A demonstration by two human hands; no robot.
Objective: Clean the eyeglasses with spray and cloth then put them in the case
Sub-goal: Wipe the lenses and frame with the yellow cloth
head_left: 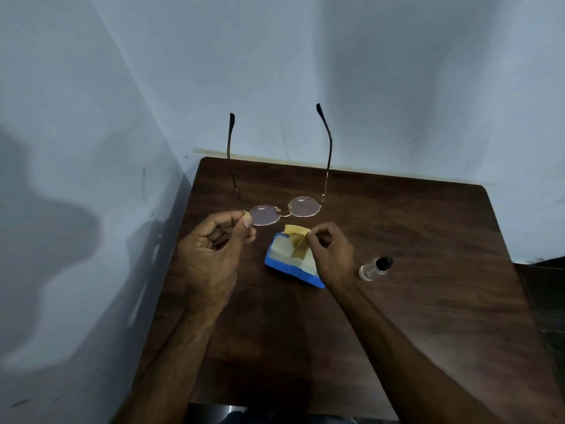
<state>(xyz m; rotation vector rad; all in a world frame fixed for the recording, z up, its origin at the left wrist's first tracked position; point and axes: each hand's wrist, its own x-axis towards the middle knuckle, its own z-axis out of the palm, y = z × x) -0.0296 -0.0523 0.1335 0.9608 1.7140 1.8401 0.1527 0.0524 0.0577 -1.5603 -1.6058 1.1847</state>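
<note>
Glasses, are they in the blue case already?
No, the left hand pinches the glasses by one corner, outside the open blue case.

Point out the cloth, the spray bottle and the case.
cloth (298, 243): head view, on its hanging yellow fold.
spray bottle (369, 270): head view, on its clear body.
case (286, 272): head view, on its blue near wall.
</note>
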